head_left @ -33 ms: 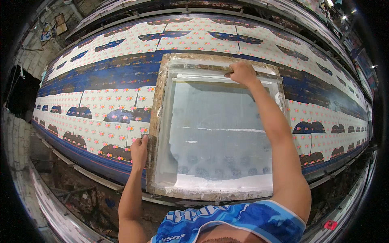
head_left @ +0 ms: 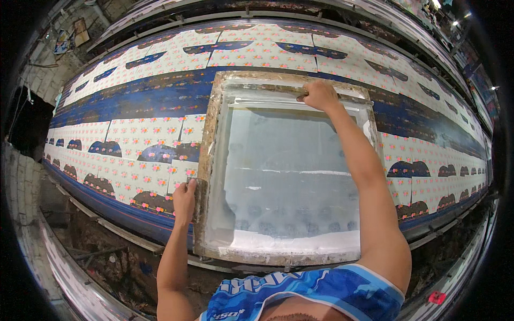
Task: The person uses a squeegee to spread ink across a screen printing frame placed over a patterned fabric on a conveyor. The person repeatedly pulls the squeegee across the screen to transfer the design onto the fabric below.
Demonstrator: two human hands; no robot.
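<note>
A wooden-framed printing screen lies flat on the long table, its rails crusted with dried paint. White paste streaks its grey mesh, thickest in a band along the near end. Across the far end rests a long squeegee, and my right hand is closed around its bar, the arm stretched over the screen's right side. My left hand pinches a small dark tab at the outer edge of the frame's left rail. My right arm hides part of the right rail.
White fabric pieces with pink and orange flowers lie in rows over the dark blue printing table, on both sides of the screen. A rail runs along the table's near edge. A small red thing lies at the lower right.
</note>
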